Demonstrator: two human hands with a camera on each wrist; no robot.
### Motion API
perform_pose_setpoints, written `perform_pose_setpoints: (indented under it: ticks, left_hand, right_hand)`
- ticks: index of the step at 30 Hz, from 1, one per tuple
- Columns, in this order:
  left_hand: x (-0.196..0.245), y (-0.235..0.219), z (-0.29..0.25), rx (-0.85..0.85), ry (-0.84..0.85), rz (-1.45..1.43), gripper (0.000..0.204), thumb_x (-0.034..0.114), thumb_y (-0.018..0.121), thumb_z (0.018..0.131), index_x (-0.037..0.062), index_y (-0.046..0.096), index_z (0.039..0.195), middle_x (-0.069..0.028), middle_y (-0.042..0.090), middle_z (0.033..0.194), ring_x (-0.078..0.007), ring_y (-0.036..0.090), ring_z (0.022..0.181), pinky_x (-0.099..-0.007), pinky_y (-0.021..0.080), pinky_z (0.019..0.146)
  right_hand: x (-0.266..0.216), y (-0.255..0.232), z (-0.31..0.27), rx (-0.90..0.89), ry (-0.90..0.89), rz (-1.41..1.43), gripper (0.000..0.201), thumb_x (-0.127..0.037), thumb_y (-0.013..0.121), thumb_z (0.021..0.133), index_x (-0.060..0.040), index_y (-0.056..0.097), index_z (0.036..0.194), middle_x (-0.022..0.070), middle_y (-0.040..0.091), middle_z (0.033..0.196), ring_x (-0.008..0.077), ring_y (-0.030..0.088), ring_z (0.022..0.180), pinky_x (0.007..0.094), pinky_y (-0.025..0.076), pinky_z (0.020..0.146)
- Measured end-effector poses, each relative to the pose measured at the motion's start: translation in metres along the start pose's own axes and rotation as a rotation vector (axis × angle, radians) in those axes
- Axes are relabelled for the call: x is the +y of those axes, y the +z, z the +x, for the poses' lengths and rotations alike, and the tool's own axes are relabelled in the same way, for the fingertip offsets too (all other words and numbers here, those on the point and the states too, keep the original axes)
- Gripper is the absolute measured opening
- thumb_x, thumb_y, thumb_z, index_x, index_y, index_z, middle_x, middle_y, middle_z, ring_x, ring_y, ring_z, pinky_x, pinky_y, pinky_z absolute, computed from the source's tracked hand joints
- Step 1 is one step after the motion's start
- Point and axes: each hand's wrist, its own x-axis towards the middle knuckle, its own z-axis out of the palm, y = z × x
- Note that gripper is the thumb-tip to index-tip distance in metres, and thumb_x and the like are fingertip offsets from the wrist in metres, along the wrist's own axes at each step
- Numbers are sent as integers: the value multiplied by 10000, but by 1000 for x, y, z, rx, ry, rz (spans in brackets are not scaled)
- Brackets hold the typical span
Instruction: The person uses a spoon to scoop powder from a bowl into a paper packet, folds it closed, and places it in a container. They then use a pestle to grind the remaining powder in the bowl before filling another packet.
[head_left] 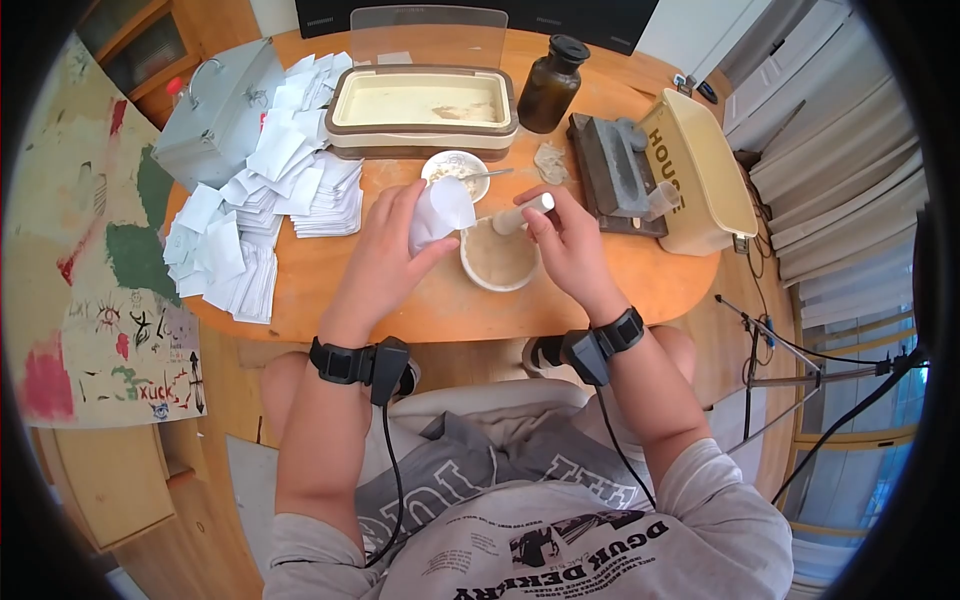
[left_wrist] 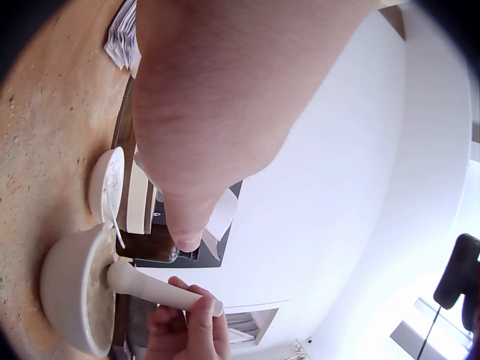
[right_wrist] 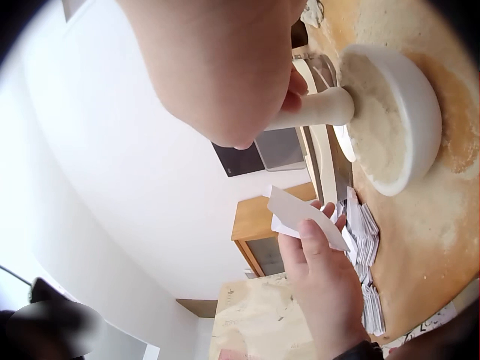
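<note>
In the head view my left hand holds a folded white paper, pinched by the thumb and fingers. The paper is above the table, left of a white mortar. My right hand grips a white pestle by its upper end. Its thick head rests in the mortar, on a layer of pale beige powder. Just behind the paper stands a small white bowl with pale flakes and a spoon in it.
Stacks of white paper packets and a metal case fill the table's left side. A cream tray, a brown glass bottle, a crumpled cloth, a dark stone block and a yellow HOUSE box stand behind and right.
</note>
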Motion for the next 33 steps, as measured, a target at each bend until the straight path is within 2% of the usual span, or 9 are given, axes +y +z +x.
perform_pose_setpoints:
  ticks: [2,8,11,13,19,24,26,28,33]
  left_hand:
    - [0,0,0,6,4,1,659,248,747,888,4,441,1418,-187,509,1338,-351,506,1251,-406,418,1059]
    - [2,-1,0,7,7,-11,655,238,750,883,0,444,1411,-190,512,1332,-357,507,1243,-411,420,1058]
    - [0,0,0,10,16,-11,653,231,751,878,1,446,1407,-193,512,1329,-360,508,1240,-413,420,1057]
    - [0,-2,-1,30,43,4,686,248,769,862,-34,441,1395,-200,514,1289,-382,523,1188,-431,452,1002]
    - [-1,0,0,39,65,20,687,250,769,862,-28,440,1397,-201,512,1285,-384,525,1177,-433,454,996]
    - [0,-3,-2,42,47,12,687,247,773,857,-26,442,1394,-201,514,1281,-384,525,1175,-437,451,999]
    - [1,-2,-2,35,40,2,688,247,774,856,-27,442,1394,-201,515,1281,-385,525,1176,-438,451,1000]
    - [0,-1,-1,22,31,8,651,215,751,877,14,444,1415,-191,512,1315,-363,514,1223,-419,425,1048]
    - [-1,-3,-2,18,17,7,656,223,753,878,15,443,1417,-189,510,1323,-360,510,1234,-416,422,1054]
  right_hand:
    - [-3,0,0,-72,27,-108,165,-150,620,997,-17,635,1092,103,677,870,176,636,745,304,510,695]
    - [-7,5,2,-99,-10,14,177,-157,611,1001,-19,632,1110,125,681,925,207,654,794,321,522,725]
    - [-9,10,-2,-157,-2,-44,182,-153,613,998,-21,629,1121,129,683,939,228,666,813,326,529,750]
    - [-8,10,-3,-160,5,-39,183,-151,613,997,-22,628,1126,130,683,948,232,670,820,331,533,759]
    - [-12,17,-7,-134,-62,-11,184,-137,615,992,-27,624,1138,140,684,986,256,672,842,344,537,770]
    - [-23,13,-20,-174,-28,-72,186,-131,619,985,-38,624,1146,143,683,992,276,666,853,354,533,765]
    - [-26,15,-25,-167,-172,-129,190,-131,628,978,-45,623,1147,147,671,968,287,661,838,361,528,756]
    - [-24,15,-27,-169,-147,-137,193,-132,634,975,-46,623,1148,148,665,957,290,656,833,362,526,754]
    - [-25,11,-33,-159,-157,-96,199,-133,647,968,-50,624,1148,146,655,943,293,646,809,359,522,739]
